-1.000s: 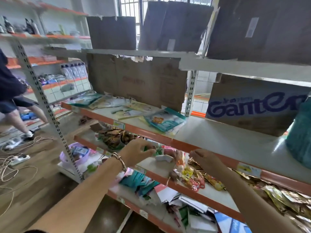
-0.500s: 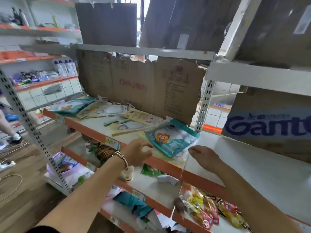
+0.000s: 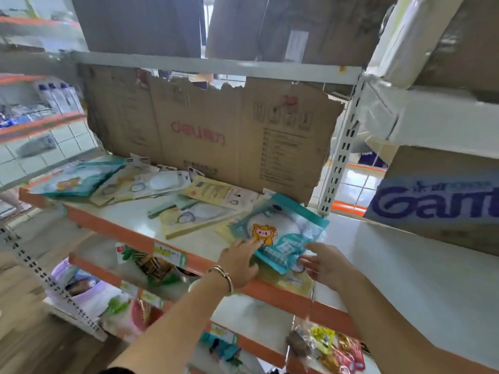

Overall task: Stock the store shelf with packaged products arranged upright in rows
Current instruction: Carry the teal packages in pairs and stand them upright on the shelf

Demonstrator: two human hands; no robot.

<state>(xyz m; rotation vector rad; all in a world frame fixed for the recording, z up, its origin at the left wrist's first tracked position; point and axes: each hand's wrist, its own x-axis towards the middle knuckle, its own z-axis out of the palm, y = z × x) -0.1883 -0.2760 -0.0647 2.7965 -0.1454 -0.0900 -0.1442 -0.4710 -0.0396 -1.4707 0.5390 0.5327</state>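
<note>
Head view is showing the teal packet [image 3: 280, 233] lying flat at the shelf [image 3: 135, 211] front edge. My left grip [image 3: 239, 261] is pressing straight fingers on it, and my right grip [image 3: 325, 267] is touching its corner, fingers open. I am judging it best to be pinching both lower corners, then standing it against the cardboard [image 3: 205, 136].

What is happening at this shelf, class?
A person is stocking a store shelf. The left hand lays its fingers on a teal packet lying flat near the shelf's front edge; the right hand is at the packet's near corner, grip unclear. The other packets also lie flat, none upright yet.
</note>
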